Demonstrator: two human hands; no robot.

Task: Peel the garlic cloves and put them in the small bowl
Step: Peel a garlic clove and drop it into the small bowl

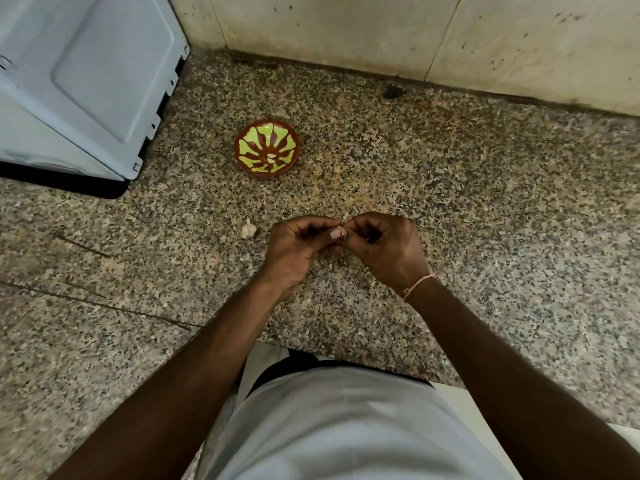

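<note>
Both hands meet above the speckled stone surface (pixel 450 202), left hand (pixel 298 245) and right hand (pixel 388 247) each with fingers curled, pinching one small garlic clove (pixel 341 230) between their fingertips, mostly hidden so peel state unclear. Small bowl (pixel 267 147), red-brown with yellow-green pattern, sits farther back on the surface, well apart from the hands, holding a couple of pale peeled cloves (pixel 271 158). Garlic bulb piece (pixel 248 229) lies on the surface just left of the left hand; grey appliance (pixel 86 81) at far left.
</note>
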